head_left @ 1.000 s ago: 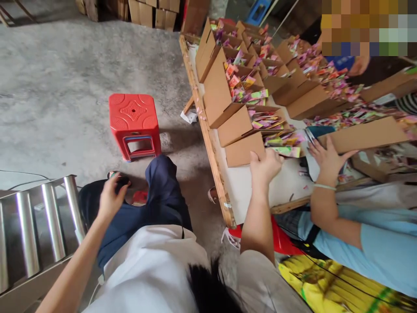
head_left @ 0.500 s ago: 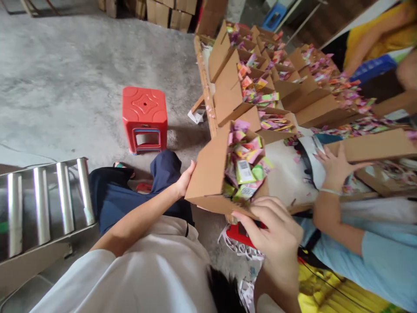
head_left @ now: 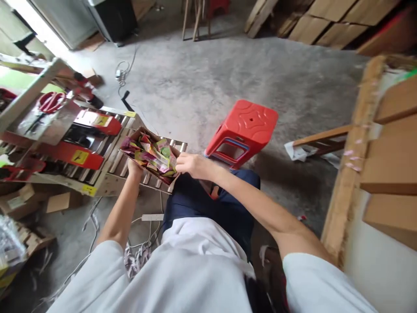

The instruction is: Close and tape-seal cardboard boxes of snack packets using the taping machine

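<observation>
Our left hand point(head_left: 135, 168) and right hand point(head_left: 193, 166) grip the packet-filled box point(head_left: 175, 151), likely mid-transfer at the roller conveyor point(head_left: 109, 184), left of frame; next probably needs level lowering.

Two hands can be counted — one left hand point(head_left: 134, 168) and one right hand point(head_left: 194, 166) — at one open box point(head_left: 153, 171), whose packets point(head_left: 156, 156) overlap too much to be numbered. One pair of scissors point(head_left: 52, 102), one roller conveyor point(head_left: 119, 163), one power strip point(head_left: 152, 217) and one black crank handle point(head_left: 125, 99) are seen. Four yellow labels point(head_left: 80, 156) are shown on the machinery. Two red stools point(head_left: 250, 121) are seen, one only partly. On one wood-edged table point(head_left: 347, 174), three brown cartons point(head_left: 391, 152) are visible; at least four stacked cartons point(head_left: 337, 35) are counted beyond.
</observation>
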A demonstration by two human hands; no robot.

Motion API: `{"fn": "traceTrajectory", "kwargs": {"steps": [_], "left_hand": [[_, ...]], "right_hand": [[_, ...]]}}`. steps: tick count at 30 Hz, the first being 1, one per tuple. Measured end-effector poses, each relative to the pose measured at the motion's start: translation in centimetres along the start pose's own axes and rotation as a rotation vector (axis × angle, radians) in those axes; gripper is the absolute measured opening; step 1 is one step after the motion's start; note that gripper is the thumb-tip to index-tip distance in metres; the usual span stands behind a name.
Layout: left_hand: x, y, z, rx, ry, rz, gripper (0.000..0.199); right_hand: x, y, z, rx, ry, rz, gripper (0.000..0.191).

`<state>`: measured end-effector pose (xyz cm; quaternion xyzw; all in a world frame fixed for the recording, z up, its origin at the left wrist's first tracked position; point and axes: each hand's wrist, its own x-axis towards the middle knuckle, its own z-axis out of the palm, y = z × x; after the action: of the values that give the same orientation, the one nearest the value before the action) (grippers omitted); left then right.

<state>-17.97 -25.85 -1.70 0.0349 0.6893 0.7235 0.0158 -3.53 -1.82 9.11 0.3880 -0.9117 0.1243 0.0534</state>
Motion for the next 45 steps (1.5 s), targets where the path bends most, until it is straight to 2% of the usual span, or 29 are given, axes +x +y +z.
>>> {"fn": "traceTrajectory", "kwargs": {"steps": [2, 3, 5, 7, 8, 10, 13, 16, 18, 21, 24, 26, 28, 30, 32, 34, 36, 39, 41, 42, 43, 44, 45], "left_hand": [[0.9, 0.0, -3.0, -0.08, 0.147, 0.025, 0.037], [1.2, 0.3, -4.1, -0.12, 0.16, 0.045, 0.036], [1.6, 1.2, -5.8, -0.171, 0.102, 0.1, 0.04], [1.7, 2.5, -6.7, -0.172, 0.045, 0.163, 0.044], [1.6, 3.2, -6.9, -0.142, 0.034, 0.195, 0.044], [1.2, 4.4, -6.9, -0.033, 0.038, 0.269, 0.039], [0.4, 6.0, -6.7, 0.195, 0.013, 0.406, 0.027], [0.1, 7.2, -6.5, 0.467, -0.203, 0.501, 0.024], [0.5, 7.8, -6.3, 0.615, -0.358, 0.518, 0.028], [1.9, 8.2, -5.7, 0.731, -0.47, 0.51, 0.037], [3.2, 7.7, -4.8, 0.79, -0.476, 0.496, 0.044], [3.5, 6.9, -3.9, 0.871, -0.417, 0.479, 0.046], [3.5, 6.0, -2.8, 0.989, -0.307, 0.472, 0.039], [3.1, 5.1, -1.6, 1.082, -0.171, 0.479, 0.027], [2.8, 4.3, -0.7, 1.119, -0.066, 0.479, 0.021], [2.8, 3.6, -0.2, 1.113, -0.024, 0.461, 0.019], [3.1, 3.3, -0.3, 1.079, 0.01, 0.42, 0.018], [3.1, 3.7, -0.7, 0.963, 0.162, 0.357, 0.022], [1.7, 4.4, -0.4, 0.849, 0.301, 0.411, 0.032], [0.6, 4.7, 0.0, 0.8, 0.321, 0.466, 0.037], [-0.9, 5.0, 0.5, 0.77, 0.277, 0.523, 0.042], [-2.5, 5.1, 1.2, 0.766, 0.159, 0.569, 0.046], [-4.1, 5.1, 1.9, 0.791, -0.014, 0.595, 0.051]], "right_hand": [[2.0, 1.3, 0.4, 0.035, -0.029, -0.003, 0.03], [2.5, 1.4, 0.3, 0.068, -0.003, 0.006, 0.028], [2.9, 0.5, -0.1, 0.151, 0.124, 0.06, 0.027], [3.7, -1.2, -0.4, 0.207, 0.244, 0.179, 0.048], [4.4, -2.0, -0.3, 0.211, 0.259, 0.243, 0.06], [6.8, -3.2, 0.4, 0.179, 0.182, 0.345, 0.066], [10.8, -3.3, 2.3, 0.144, -0.093, 0.402, 0.055], [13.0, -1.8, 3.8, 0.188, -0.311, 0.367, 0.064], [13.1, -0.7, 4.5, 0.216, -0.317, 0.342, 0.067], [12.2, 0.1, 5.7, 0.251, -0.165, 0.342, 0.059], [11.3, -0.1, 7.2, 0.3, 0.135, 0.399, 0.05], [10.6, -0.4, 7.8, 0.366, 0.386, 0.454, 0.045], [9.9, -0.6, 7.6, 0.468, 0.576, 0.48, 0.043], [9.1, -0.6, 6.3, 0.537, 0.68, 0.486, 0.042], [8.5, -0.6, 4.3, 0.499, 0.715, 0.528, 0.04], [8.2, -0.8, 2.6, 0.385, 0.635, 0.594, 0.037], [8.0, -1.8, 2.1, 0.268, 0.446, 0.626, 0.05], [7.6, -4.2, 4.0, 0.149, 0.206, 0.577, 0.068], [7.0, -5.4, 6.0, 0.128, 0.161, 0.542, 0.07], [6.7, -5.5, 6.8, 0.143, 0.163, 0.529, 0.072], [6.3, -5.4, 7.4, 0.18, 0.173, 0.514, 0.073], [5.9, -4.9, 7.6, 0.239, 0.192, 0.487, 0.075], [5.3, -4.3, 7.5, 0.322, 0.214, 0.44, 0.074]]}}
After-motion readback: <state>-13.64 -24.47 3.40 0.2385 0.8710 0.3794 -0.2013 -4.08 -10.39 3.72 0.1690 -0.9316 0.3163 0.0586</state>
